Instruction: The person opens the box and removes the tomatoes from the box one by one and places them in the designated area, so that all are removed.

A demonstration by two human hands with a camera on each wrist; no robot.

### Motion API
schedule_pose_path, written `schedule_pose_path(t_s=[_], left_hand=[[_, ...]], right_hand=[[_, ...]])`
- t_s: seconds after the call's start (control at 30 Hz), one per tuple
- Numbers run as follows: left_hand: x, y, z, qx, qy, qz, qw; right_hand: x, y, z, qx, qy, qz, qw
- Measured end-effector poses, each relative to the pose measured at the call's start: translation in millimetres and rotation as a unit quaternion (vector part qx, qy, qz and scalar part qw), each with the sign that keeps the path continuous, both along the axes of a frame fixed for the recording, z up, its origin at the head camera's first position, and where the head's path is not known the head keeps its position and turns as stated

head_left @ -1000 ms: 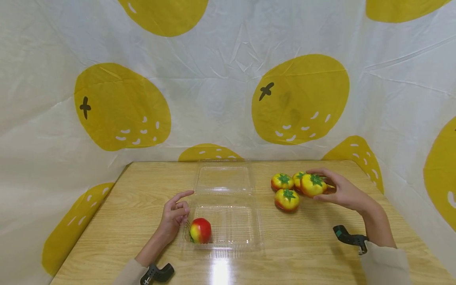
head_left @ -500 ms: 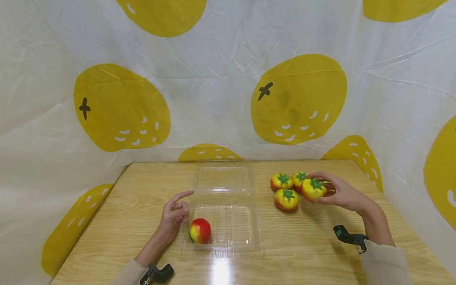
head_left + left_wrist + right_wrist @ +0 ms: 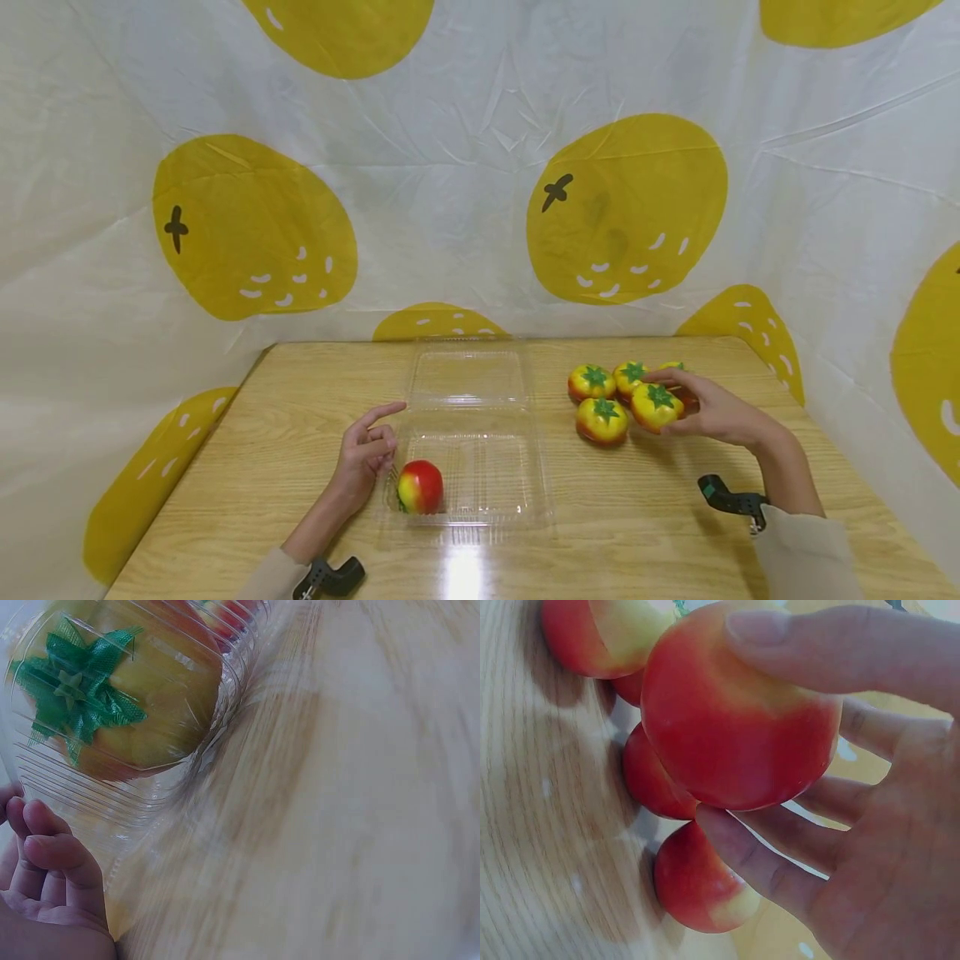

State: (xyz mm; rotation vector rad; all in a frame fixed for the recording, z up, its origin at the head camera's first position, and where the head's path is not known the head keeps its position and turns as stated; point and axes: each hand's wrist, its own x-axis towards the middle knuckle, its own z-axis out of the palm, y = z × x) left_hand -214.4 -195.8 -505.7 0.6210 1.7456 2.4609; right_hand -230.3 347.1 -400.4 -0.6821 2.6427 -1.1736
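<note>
My right hand (image 3: 708, 407) grips a yellow-and-red tomato-like toy fruit (image 3: 657, 407) with a green star-shaped leaf top. In the right wrist view the thumb lies across its upper side and the fingers curl under its red body (image 3: 735, 742). Several matching toy fruits (image 3: 602, 421) are grouped beside and behind it. On the left, my left hand (image 3: 360, 458) holds the side rim of a clear hinged plastic container (image 3: 487, 475), index finger stretched along its edge. One more such fruit (image 3: 421, 487) lies in the container's near left corner, its leaf top (image 3: 75, 686) turned toward the left hand.
The container's clear lid (image 3: 471, 375) lies folded back toward the rear of the wooden table (image 3: 322, 375). A white curtain (image 3: 450, 208) printed with yellow fruit encloses the back and sides. Black wrist mounts (image 3: 731, 497) stick out at both wrists.
My right hand has shifted slightly left and toward me with the toy fruit, and another fruit behind it now shows more. The left hand and the container hold still.
</note>
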Motion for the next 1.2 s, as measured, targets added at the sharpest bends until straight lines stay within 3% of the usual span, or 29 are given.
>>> schedule_pose_path(t_s=[1.2], left_hand=[[0.0, -0.3, -0.9, 0.006, 0.01, -0.009, 0.9999]], right_hand=[[-2.5, 2.0, -7.9, 0.015, -0.036, 0.012, 0.9992]])
